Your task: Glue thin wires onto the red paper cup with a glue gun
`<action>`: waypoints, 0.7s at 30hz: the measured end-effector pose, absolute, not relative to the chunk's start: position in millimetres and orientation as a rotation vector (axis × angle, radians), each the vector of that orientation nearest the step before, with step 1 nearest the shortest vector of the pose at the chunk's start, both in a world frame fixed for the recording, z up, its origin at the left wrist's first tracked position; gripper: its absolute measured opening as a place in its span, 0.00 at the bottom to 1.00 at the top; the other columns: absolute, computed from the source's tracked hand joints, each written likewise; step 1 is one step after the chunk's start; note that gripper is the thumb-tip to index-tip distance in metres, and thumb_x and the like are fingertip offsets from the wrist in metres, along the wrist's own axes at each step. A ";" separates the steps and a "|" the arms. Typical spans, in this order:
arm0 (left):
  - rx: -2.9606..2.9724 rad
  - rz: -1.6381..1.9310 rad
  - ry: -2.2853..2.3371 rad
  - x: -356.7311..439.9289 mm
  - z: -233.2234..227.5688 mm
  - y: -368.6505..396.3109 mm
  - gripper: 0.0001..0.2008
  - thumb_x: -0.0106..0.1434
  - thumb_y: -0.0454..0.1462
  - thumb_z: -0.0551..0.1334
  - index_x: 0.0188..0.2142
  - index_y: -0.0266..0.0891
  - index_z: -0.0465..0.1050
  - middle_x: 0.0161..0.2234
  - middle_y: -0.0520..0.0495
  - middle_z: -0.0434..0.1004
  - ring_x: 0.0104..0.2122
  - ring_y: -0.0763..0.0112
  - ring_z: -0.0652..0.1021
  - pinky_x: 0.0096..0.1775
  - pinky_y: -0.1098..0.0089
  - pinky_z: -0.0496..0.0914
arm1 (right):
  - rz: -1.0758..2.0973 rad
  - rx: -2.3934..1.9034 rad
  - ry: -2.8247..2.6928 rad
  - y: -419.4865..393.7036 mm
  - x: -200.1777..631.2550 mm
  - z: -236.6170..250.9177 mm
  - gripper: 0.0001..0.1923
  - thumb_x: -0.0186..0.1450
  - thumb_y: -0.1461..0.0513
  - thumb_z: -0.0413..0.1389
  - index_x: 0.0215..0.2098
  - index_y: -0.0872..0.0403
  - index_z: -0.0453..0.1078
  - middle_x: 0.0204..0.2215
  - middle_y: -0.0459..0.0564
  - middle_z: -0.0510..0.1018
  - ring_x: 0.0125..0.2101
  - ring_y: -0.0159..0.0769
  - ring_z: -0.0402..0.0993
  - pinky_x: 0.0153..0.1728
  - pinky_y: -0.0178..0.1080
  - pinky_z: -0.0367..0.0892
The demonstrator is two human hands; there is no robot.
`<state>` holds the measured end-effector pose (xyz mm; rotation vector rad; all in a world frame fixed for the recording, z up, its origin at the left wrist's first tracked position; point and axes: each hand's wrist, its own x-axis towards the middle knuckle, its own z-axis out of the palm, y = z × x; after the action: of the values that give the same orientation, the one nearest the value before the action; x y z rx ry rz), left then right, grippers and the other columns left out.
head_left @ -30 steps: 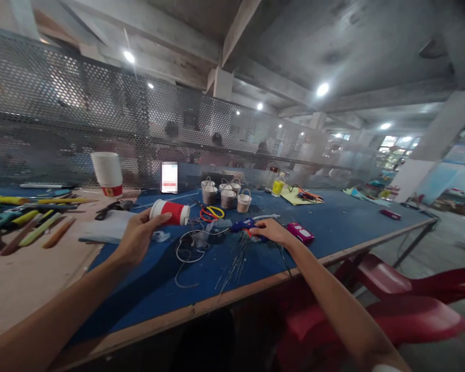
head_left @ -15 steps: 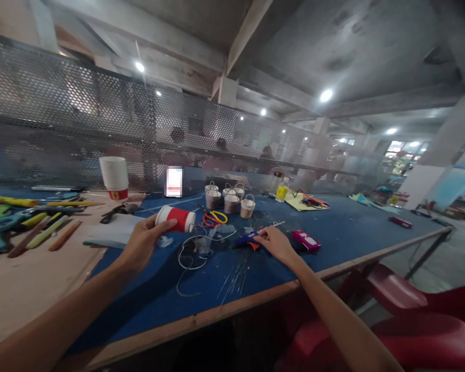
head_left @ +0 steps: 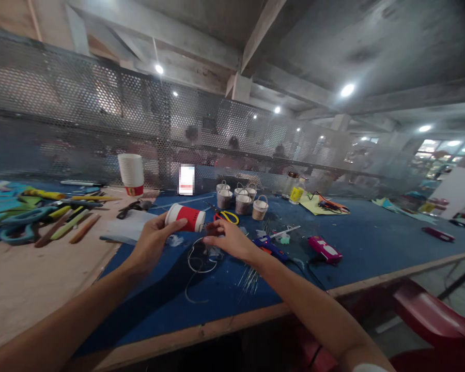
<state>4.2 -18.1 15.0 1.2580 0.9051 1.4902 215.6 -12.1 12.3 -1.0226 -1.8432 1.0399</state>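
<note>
Sideways above the blue table (head_left: 356,243), the red-and-white paper cup (head_left: 186,217) sits pinched in the left hand (head_left: 152,244). Right hand (head_left: 228,241) fingers hover loosely open, empty, beside its mouth. Squeezing harder could crush the cup.

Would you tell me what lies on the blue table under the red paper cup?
The left hand holds the red paper cup sideways above the blue table. Beneath it lie clear scraps and a wire loop; the right hand hides part of them.
</note>
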 end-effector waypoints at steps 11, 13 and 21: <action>1.305 1.435 0.990 6.7 10.9 -17.6 0.11 0.51 0.41 0.74 0.33 0.39 0.81 0.28 0.48 0.82 0.26 0.67 0.75 0.29 0.70 0.69 | 0.689 -0.879 -1.819 -19.4 220.7 16.4 0.08 0.67 0.56 0.60 0.37 0.53 0.76 0.28 0.45 0.82 0.34 0.35 0.79 0.43 0.37 0.70; 1.307 1.396 0.991 7.9 10.1 -18.9 0.11 0.52 0.41 0.73 0.33 0.38 0.81 0.29 0.47 0.82 0.26 0.66 0.75 0.29 0.69 0.69 | 0.654 -0.858 -1.815 -19.5 221.9 17.3 0.09 0.67 0.55 0.60 0.37 0.52 0.76 0.28 0.45 0.81 0.34 0.35 0.79 0.42 0.37 0.70; 1.325 1.341 0.952 9.7 8.3 -20.8 0.09 0.54 0.41 0.73 0.34 0.39 0.82 0.32 0.45 0.84 0.31 0.64 0.79 0.36 0.68 0.71 | 0.574 -0.849 -1.829 -18.1 222.5 20.5 0.10 0.68 0.54 0.60 0.37 0.52 0.76 0.29 0.46 0.81 0.34 0.35 0.78 0.42 0.38 0.71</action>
<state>9.7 -20.8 8.3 1.3249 0.9519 1.3406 222.5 -18.1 20.5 -0.8495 -1.8292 0.5743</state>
